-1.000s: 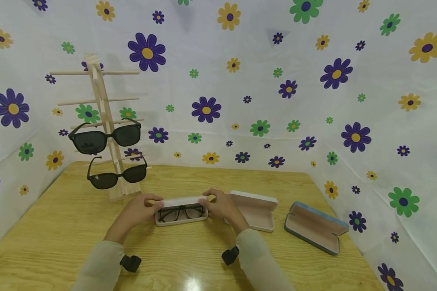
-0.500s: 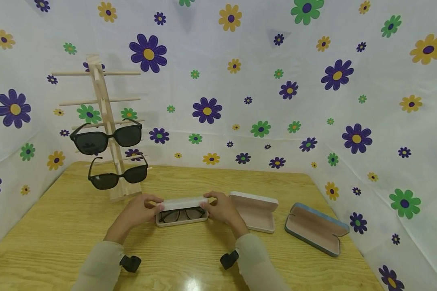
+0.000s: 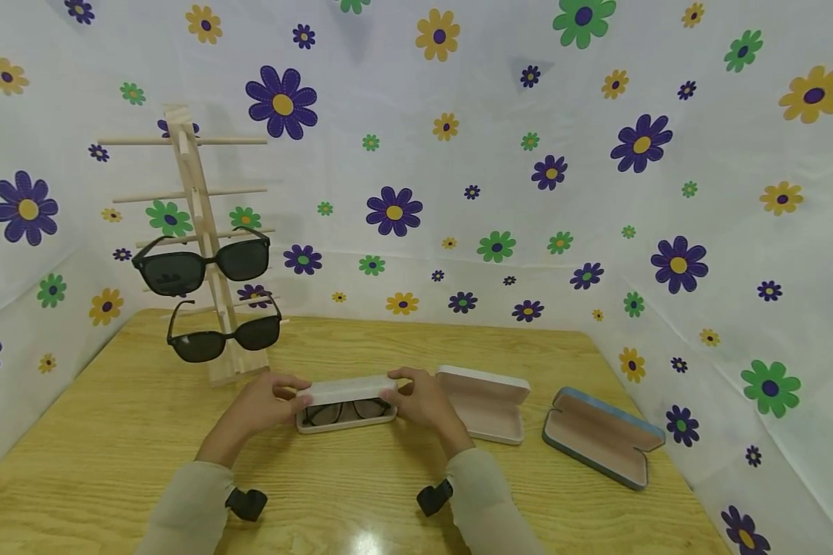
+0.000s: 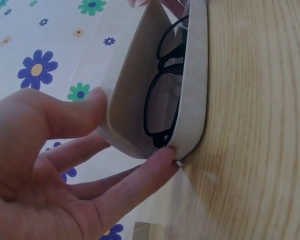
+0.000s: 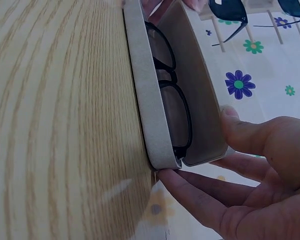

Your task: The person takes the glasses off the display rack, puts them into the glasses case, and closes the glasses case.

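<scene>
A pale glasses case [image 3: 347,424] stands on the table with its lid partly lowered, and black-framed glasses [image 3: 324,414] lie inside. My left hand [image 3: 267,402] grips the case's left end; in the left wrist view its thumb presses the lid edge and a fingertip touches the base corner near the glasses [image 4: 162,100]. At the right end my right hand [image 3: 423,401] grips the case, and the right wrist view shows its thumb on the lid [image 5: 197,85] and a finger at the base's corner.
To the right lie an open white case [image 3: 493,420] and an open blue-green case [image 3: 593,443]. At the back left, a wooden rack [image 3: 194,177] carries two pairs of dark sunglasses [image 3: 173,271]. Flowered cloth [image 3: 333,169] hangs around the wooden table [image 3: 347,493].
The lid of the held case has tilted further down over the glasses, with both hands staying at its ends. The other cases and the rack stay where they were.
</scene>
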`<state>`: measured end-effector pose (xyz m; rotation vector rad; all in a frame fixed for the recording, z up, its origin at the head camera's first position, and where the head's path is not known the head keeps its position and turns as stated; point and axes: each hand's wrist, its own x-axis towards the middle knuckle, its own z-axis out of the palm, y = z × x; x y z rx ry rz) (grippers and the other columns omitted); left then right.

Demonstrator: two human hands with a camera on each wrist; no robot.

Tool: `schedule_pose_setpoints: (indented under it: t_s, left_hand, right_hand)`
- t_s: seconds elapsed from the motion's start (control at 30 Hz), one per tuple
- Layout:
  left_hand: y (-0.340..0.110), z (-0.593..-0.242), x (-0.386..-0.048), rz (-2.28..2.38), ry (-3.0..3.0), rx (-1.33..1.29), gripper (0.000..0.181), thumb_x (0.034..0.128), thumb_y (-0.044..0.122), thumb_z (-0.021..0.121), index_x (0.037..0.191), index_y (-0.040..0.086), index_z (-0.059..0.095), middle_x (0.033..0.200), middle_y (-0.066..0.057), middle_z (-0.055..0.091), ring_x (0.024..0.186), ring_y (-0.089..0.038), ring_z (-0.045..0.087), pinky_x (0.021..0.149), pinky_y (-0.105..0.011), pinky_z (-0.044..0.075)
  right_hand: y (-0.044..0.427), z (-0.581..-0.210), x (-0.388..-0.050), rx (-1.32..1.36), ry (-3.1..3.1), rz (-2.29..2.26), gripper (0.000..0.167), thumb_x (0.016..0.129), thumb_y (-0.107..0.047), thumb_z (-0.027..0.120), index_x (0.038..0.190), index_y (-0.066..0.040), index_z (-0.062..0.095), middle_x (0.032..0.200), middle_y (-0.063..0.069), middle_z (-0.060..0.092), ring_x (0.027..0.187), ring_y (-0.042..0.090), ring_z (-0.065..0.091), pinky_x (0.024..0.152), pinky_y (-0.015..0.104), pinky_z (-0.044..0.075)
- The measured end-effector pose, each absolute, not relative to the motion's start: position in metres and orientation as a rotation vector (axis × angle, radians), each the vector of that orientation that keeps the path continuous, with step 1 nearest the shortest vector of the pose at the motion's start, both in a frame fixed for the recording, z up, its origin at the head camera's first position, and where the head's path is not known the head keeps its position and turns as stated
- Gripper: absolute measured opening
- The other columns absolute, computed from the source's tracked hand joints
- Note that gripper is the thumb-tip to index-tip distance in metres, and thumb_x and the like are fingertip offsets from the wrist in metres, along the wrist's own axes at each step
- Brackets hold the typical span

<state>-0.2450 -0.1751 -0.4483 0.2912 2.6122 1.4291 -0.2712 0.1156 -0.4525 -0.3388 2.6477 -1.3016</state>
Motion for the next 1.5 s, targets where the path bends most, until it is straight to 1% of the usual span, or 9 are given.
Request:
schedule_pose_setpoints:
  t_s: [0.2,0.33,0.47,0.63,1.03,1.13,1.27,1.37,1.5]
  left_hand:
    - [-0.1758,-0.449,-0.2453,1.426,2.621,0.29,0.038,0.0972,0.013,0.072,0.13,-0.007,0.068,0.134,-0.034,0.061,0.111,-0.04,0.07,0.077,-0.039,0.064]
    - [-0.176,-0.449,-0.2455,1.429,2.614,0.275,0.039,0.0966,0.014,0.073,0.13,-0.006,0.068,0.133,-0.034,0.062,0.11,-0.039,0.07,0.077,-0.039,0.064]
    - [-0.1763,-0.4501,-0.246,1.414,2.623,0.261,0.04,0.0954,0.015,0.074,0.129,-0.005,0.069,0.131,-0.033,0.063,0.11,-0.038,0.07,0.077,-0.04,0.064]
    - [-0.1767,-0.4523,-0.2465,1.399,2.638,0.254,0.039,0.0937,0.016,0.076,0.127,-0.004,0.07,0.13,-0.032,0.065,0.11,-0.039,0.07,0.078,-0.04,0.063]
    - [-0.177,-0.4525,-0.2469,1.376,2.659,0.261,0.039,0.0925,0.017,0.077,0.126,-0.003,0.071,0.128,-0.03,0.067,0.114,-0.042,0.069,0.08,-0.042,0.063]
    - [-0.1775,-0.4528,-0.2477,1.352,2.674,0.269,0.039,0.0912,0.017,0.079,0.125,-0.002,0.072,0.127,-0.028,0.068,0.113,-0.04,0.069,0.083,-0.043,0.063]
    - [-0.1783,-0.4536,-0.2486,1.3,2.705,0.262,0.034,0.0901,0.016,0.08,0.121,0.0,0.076,0.122,-0.023,0.072,0.109,-0.035,0.07,0.087,-0.045,0.061]
    - [-0.1782,-0.4547,-0.2488,1.281,2.717,0.247,0.031,0.0892,0.013,0.081,0.117,0.002,0.077,0.119,-0.02,0.072,0.107,-0.032,0.071,0.088,-0.045,0.061]
    - [-0.1776,-0.4557,-0.2486,1.296,2.71,0.242,0.031,0.0875,0.008,0.081,0.118,0.001,0.077,0.121,-0.02,0.071,0.107,-0.033,0.071,0.088,-0.045,0.061]
  right_hand:
    - [0.116,-0.452,-0.2716,-0.377,2.669,-1.279,0.044,0.1,-0.026,0.07,0.138,-0.006,0.064,0.108,0.022,0.076,0.08,0.02,0.073,0.078,0.04,0.06]
    - [0.1162,-0.4518,-0.2713,-0.377,2.673,-1.288,0.043,0.099,-0.026,0.071,0.137,-0.007,0.065,0.109,0.023,0.076,0.084,0.023,0.074,0.081,0.044,0.06]
    - [0.1162,-0.453,-0.2719,-0.366,2.669,-1.289,0.043,0.098,-0.026,0.073,0.136,-0.008,0.066,0.11,0.022,0.076,0.086,0.024,0.075,0.082,0.044,0.06]
    - [0.1165,-0.455,-0.2719,-0.375,2.663,-1.29,0.043,0.097,-0.024,0.073,0.135,-0.007,0.066,0.108,0.022,0.076,0.084,0.023,0.074,0.081,0.043,0.06]
    - [0.1171,-0.4556,-0.2717,-0.375,2.648,-1.31,0.043,0.097,-0.022,0.074,0.136,-0.005,0.065,0.108,0.023,0.076,0.084,0.024,0.074,0.077,0.04,0.06]
    - [0.117,-0.4553,-0.2715,-0.366,2.655,-1.312,0.043,0.095,-0.021,0.076,0.134,-0.005,0.066,0.108,0.022,0.076,0.088,0.026,0.074,0.079,0.04,0.059]
    - [0.1169,-0.4576,-0.2728,-0.331,2.653,-1.348,0.034,0.095,-0.016,0.075,0.126,-0.004,0.068,0.11,0.023,0.075,0.097,0.029,0.074,0.082,0.042,0.06]
    - [0.1168,-0.4597,-0.274,-0.308,2.645,-1.371,0.028,0.096,-0.012,0.074,0.121,-0.004,0.069,0.112,0.024,0.074,0.1,0.032,0.073,0.085,0.043,0.061]
    - [0.1165,-0.4605,-0.2747,-0.305,2.655,-1.349,0.03,0.093,-0.011,0.077,0.122,-0.005,0.068,0.112,0.023,0.074,0.101,0.032,0.072,0.087,0.045,0.06]
